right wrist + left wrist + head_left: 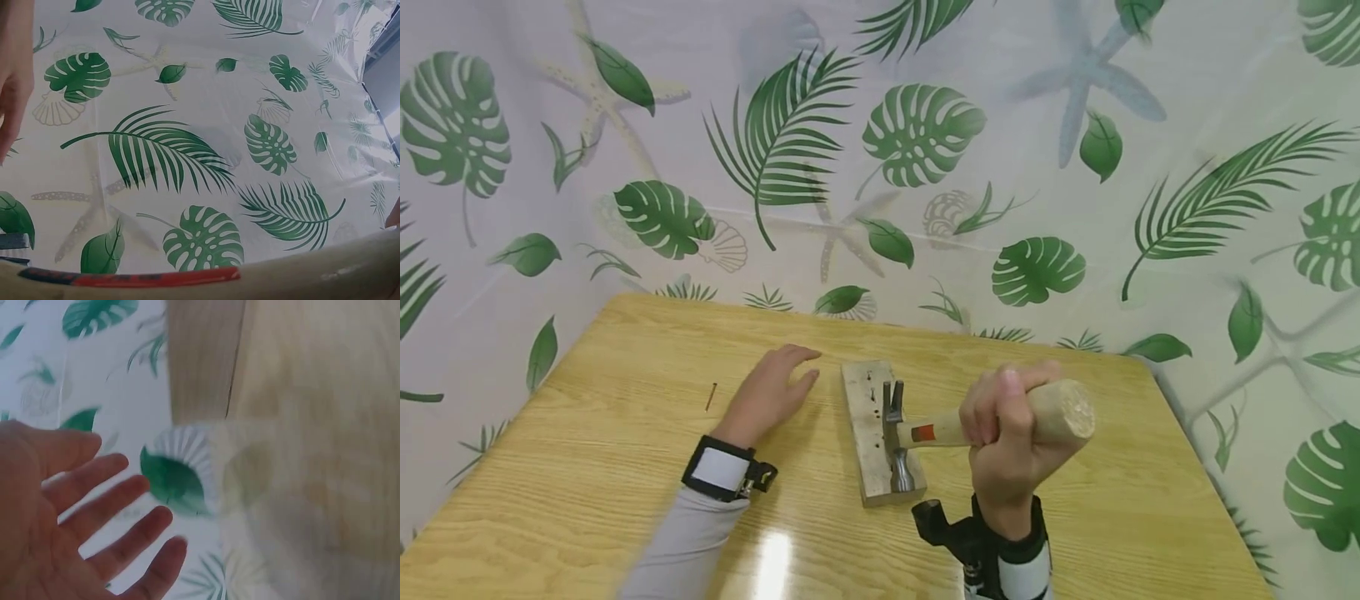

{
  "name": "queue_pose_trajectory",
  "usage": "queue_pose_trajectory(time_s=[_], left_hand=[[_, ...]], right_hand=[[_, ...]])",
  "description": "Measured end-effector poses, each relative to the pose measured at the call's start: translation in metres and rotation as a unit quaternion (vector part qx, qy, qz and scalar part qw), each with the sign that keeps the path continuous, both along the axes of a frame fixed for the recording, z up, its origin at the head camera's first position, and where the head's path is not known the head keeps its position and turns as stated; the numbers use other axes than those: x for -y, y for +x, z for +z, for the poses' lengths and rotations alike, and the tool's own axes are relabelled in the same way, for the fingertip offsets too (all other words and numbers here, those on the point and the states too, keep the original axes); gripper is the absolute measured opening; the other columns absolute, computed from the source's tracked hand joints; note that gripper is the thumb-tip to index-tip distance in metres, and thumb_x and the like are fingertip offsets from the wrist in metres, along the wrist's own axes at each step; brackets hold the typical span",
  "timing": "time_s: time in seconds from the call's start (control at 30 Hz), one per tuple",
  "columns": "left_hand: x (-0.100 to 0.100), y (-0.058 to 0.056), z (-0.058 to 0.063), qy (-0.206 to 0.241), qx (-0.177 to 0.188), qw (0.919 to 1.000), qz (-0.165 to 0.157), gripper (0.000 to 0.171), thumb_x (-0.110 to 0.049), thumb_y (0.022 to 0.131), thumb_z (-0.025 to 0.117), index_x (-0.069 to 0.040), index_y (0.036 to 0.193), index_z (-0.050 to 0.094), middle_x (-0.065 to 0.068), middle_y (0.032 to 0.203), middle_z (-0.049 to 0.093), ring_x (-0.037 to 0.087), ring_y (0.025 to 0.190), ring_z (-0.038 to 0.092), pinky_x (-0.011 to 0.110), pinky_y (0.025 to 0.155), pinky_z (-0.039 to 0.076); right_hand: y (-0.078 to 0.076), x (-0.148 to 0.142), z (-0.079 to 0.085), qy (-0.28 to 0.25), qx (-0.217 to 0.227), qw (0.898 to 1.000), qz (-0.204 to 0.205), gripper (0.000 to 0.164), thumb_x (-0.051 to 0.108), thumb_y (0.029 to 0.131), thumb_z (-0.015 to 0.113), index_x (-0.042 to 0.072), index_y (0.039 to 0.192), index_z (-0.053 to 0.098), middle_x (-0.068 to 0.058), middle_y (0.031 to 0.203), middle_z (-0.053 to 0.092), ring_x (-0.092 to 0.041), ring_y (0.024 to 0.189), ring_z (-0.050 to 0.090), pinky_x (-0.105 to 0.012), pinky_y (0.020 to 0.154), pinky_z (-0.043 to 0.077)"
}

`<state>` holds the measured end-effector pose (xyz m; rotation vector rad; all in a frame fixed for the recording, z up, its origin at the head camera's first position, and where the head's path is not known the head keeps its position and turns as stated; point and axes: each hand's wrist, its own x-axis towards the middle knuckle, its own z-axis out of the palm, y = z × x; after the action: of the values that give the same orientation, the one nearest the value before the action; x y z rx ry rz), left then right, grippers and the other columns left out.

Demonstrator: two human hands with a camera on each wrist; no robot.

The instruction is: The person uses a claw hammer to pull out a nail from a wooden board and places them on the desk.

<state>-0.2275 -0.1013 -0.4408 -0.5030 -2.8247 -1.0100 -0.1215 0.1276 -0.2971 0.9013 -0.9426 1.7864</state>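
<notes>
Within the right hand (1009, 429), a red-marked, pale-handled, grey-headed claw hammer (949, 429).

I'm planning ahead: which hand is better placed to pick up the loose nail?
Probably the left hand: it holds nothing and is near the nail, while the right hand grips the hammer farther off.

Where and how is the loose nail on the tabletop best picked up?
Probably mid-shank: pinch the nail from above, fingertips on its two long sides, since it is thin and lies flat on the tabletop. The left hand is nearer to it.
</notes>
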Motion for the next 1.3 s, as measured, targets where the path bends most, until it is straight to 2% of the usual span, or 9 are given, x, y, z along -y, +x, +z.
queue_pose_trajectory(time_s=[0.07, 0.17, 0.33, 0.47, 0.6, 0.7, 0.93, 1.13, 1.3], left_hand=[[-0.014, 0.002, -0.005, -0.007, 0.008, 0.9989, -0.046, 0.04, -0.024, 0.105, 0.056, -0.007, 0.142, 0.059, 0.014, 0.148, 0.055, 0.035, 0.138, 0.048, 0.05, 0.115, 0.037], [-0.027, 0.005, -0.011, -0.019, 0.012, 0.9964, -0.082, 0.041, -0.021, 0.105, 0.056, -0.008, 0.143, 0.058, 0.012, 0.151, 0.053, 0.035, 0.139, 0.048, 0.049, 0.117, 0.035], [-0.034, 0.007, -0.014, -0.029, 0.022, 0.9949, -0.094, 0.04, -0.017, 0.103, 0.06, -0.007, 0.141, 0.06, 0.008, 0.153, 0.051, 0.035, 0.137, 0.05, 0.05, 0.117, 0.035], [-0.034, 0.008, -0.015, -0.038, 0.027, 0.9943, -0.096, 0.041, -0.015, 0.101, 0.063, -0.007, 0.14, 0.061, 0.006, 0.154, 0.049, 0.035, 0.137, 0.05, 0.049, 0.116, 0.036], [-0.034, 0.007, -0.017, -0.045, 0.016, 0.9942, -0.097, 0.04, -0.013, 0.1, 0.064, -0.007, 0.14, 0.061, 0.005, 0.153, 0.051, 0.034, 0.136, 0.051, 0.051, 0.12, 0.03], [-0.033, 0.008, -0.017, -0.051, 0.012, 0.9943, -0.093, 0.039, -0.013, 0.1, 0.064, -0.009, 0.139, 0.062, 0.004, 0.152, 0.052, 0.034, 0.135, 0.052, 0.052, 0.121, 0.027], [-0.033, 0.01, -0.015, -0.053, 0.005, 0.9954, -0.079, 0.037, -0.017, 0.101, 0.062, -0.01, 0.137, 0.064, 0.003, 0.151, 0.053, 0.04, 0.131, 0.053, 0.054, 0.116, 0.035], [-0.031, 0.008, -0.017, -0.036, 0.012, 0.9945, -0.097, 0.036, -0.016, 0.102, 0.06, -0.006, 0.136, 0.064, 0.007, 0.151, 0.053, 0.037, 0.134, 0.053, 0.053, 0.119, 0.03], [-0.03, 0.003, -0.019, -0.036, 0.01, 0.9933, -0.109, 0.036, -0.015, 0.102, 0.059, -0.006, 0.137, 0.063, 0.008, 0.151, 0.053, 0.035, 0.135, 0.052, 0.05, 0.119, 0.032]], right_hand=[[-0.002, 0.0, -0.002, 0.002, 0.003, 1.0, -0.002, 0.026, -0.014, 0.088, 0.039, -0.003, 0.065, 0.034, -0.002, 0.044, 0.027, -0.007, 0.034, 0.026, -0.017, 0.034, 0.022], [-0.007, -0.003, -0.005, 0.005, 0.014, 1.0, 0.004, 0.026, -0.013, 0.089, 0.04, -0.003, 0.066, 0.033, -0.001, 0.045, 0.027, -0.007, 0.035, 0.026, -0.017, 0.034, 0.022], [-0.021, -0.007, -0.006, 0.016, 0.062, 0.998, -0.01, 0.024, -0.008, 0.089, 0.043, -0.002, 0.068, 0.034, 0.0, 0.046, 0.026, -0.007, 0.035, 0.024, -0.019, 0.033, 0.02], [-0.044, -0.006, -0.004, 0.045, 0.129, 0.99, -0.031, 0.023, -0.002, 0.092, 0.049, 0.003, 0.07, 0.042, 0.002, 0.046, 0.03, -0.007, 0.034, 0.025, -0.021, 0.031, 0.019], [-0.078, 0.0, -0.002, 0.111, 0.212, 0.97, -0.047, 0.025, 0.008, 0.098, 0.053, 0.01, 0.073, 0.049, 0.004, 0.048, 0.035, -0.007, 0.035, 0.029, -0.023, 0.032, 0.022], [-0.102, 0.006, 0.001, 0.154, 0.265, 0.951, -0.034, 0.028, 0.014, 0.101, 0.053, 0.011, 0.073, 0.049, 0.005, 0.049, 0.036, -0.008, 0.035, 0.03, -0.024, 0.033, 0.023], [-0.151, 0.022, 0.004, 0.207, 0.366, 0.907, -0.011, 0.033, 0.019, 0.102, 0.054, 0.012, 0.071, 0.044, 0.005, 0.048, 0.033, -0.009, 0.036, 0.029, -0.025, 0.036, 0.024], [-0.182, 0.029, -0.004, 0.212, 0.417, 0.884, 0.024, 0.029, 0.018, 0.102, 0.053, 0.012, 0.075, 0.045, 0.007, 0.047, 0.033, -0.007, 0.036, 0.028, -0.023, 0.036, 0.023], [-0.196, 0.034, -0.009, 0.23, 0.438, 0.869, 0.017, 0.024, 0.022, 0.103, 0.053, 0.012, 0.082, 0.047, 0.005, 0.051, 0.036, -0.007, 0.038, 0.031, -0.023, 0.039, 0.026]])
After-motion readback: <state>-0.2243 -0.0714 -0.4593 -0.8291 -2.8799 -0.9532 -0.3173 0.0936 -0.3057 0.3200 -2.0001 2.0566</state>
